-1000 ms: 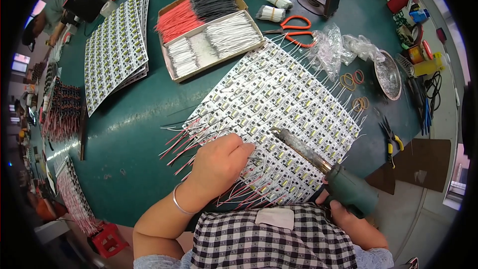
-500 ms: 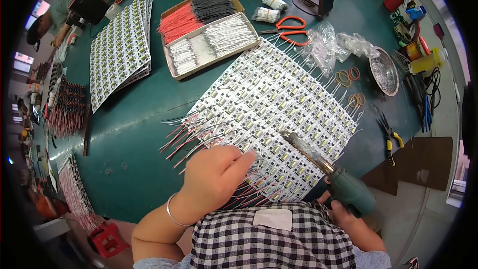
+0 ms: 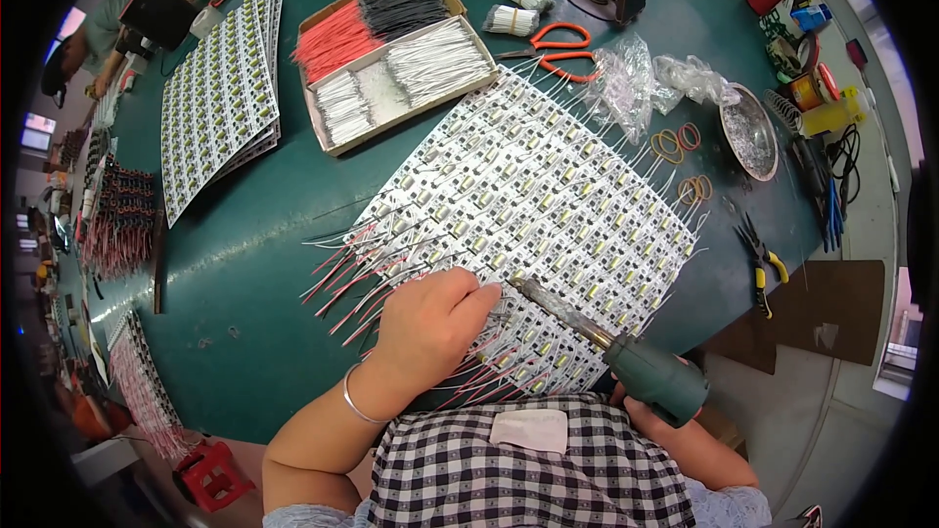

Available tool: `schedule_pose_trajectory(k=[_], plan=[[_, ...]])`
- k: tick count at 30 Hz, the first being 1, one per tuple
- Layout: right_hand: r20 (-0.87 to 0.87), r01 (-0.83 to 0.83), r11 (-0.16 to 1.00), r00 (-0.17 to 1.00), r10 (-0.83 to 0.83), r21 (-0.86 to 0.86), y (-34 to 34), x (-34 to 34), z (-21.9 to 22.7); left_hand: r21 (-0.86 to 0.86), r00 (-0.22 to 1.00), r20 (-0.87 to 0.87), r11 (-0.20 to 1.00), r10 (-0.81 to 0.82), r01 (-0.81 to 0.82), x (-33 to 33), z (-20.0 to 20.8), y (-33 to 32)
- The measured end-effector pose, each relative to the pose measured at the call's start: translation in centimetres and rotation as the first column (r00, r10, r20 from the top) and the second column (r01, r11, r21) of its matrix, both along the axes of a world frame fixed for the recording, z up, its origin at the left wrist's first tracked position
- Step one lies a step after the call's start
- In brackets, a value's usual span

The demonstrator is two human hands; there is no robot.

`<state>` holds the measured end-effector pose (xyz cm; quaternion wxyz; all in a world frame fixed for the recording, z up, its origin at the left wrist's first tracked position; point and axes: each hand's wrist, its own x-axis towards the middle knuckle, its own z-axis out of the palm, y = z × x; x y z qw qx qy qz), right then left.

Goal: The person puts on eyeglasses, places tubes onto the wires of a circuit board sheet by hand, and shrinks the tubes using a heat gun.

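A large white circuit panel lies tilted across the middle of the green tabletop, its near corner reaching the near edge by the person's checked shirt. Rows of small components cover it, and thin red and white wires fan out from its left edge. The left hand rests on the panel's near-left part, fingers curled down and pressing on the wires there; whether it pinches one of them cannot be told. The right hand, mostly hidden at the near edge, is clenched round the green handle of a soldering iron, whose metal tip lies on the panel just beside the left fingertips.

Beyond the panel, toward the far edge, a cardboard tray holds sorted bundles of red, black and white wire. Orange scissors lie just right of it, touching the panel's far corner. A stack of smaller panels sits at the far left. To the right are clear plastic bags, rubber bands, and a metal bowl. Yellow-handled pliers lie near the right edge.
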<state>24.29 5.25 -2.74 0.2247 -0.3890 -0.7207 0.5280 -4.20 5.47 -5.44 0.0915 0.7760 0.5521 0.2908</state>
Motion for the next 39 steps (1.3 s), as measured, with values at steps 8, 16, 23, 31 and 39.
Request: schedule_pose_trajectory(k=[8,16,23,31,39], plan=[[0.085,-0.009,0.976,0.996,-0.009,0.218,-0.4,0.1,-1.1,0.007,1.0,0.002,1.0,-0.005,0.005,-0.1,0.0,0.1],[0.155,-0.036,0.97,0.988,-0.002,0.242,-0.4,0.0,-0.6,0.008,1.0,0.008,1.0,-0.008,0.008,-0.1,-0.1,0.1],[-0.091,0.233,0.963,0.965,-0.246,-0.137,-2.4,1.4,-2.1,0.011,0.999,-0.032,1.0,-0.013,0.013,-0.1,0.0,0.0],[-0.07,0.179,0.983,0.981,-0.182,-0.049,-2.2,2.6,-1.5,-0.008,0.997,-0.078,1.0,0.013,-0.014,0.5,3.0,-0.8],[0.068,-0.013,0.985,0.998,0.002,0.173,-1.7,2.1,-0.9,0.019,0.995,-0.082,0.998,-0.055,0.057,1.9,0.5,-0.7]])
